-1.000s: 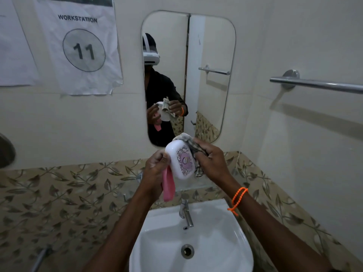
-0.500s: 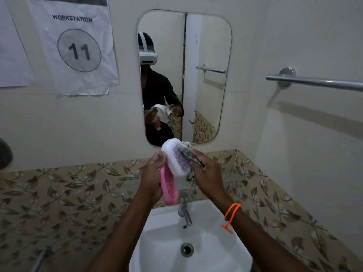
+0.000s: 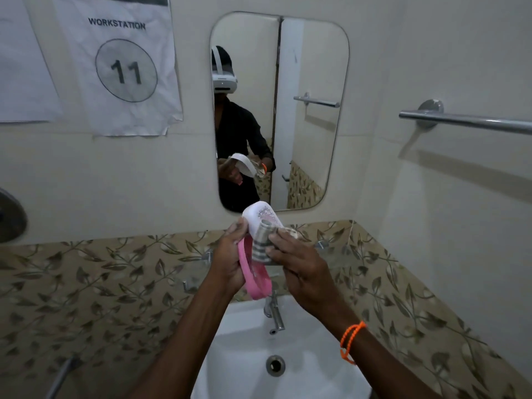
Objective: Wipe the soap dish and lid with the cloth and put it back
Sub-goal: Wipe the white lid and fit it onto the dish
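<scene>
Overhead, both hands [image 3: 230, 260] raised, right hand [image 3: 302, 269] pressing cloth [image 3: 260, 243] on lid [image 3: 259, 216].

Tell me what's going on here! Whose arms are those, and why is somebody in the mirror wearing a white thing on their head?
No machine here: a person wears a camera on the head, so you see their own arms from above. The mirror shows that same person with the white headset. The left hand holds a white lid and a pink soap dish. The right hand presses a striped cloth against the lid to wipe it. Below them are a white sink and its tap.
</scene>
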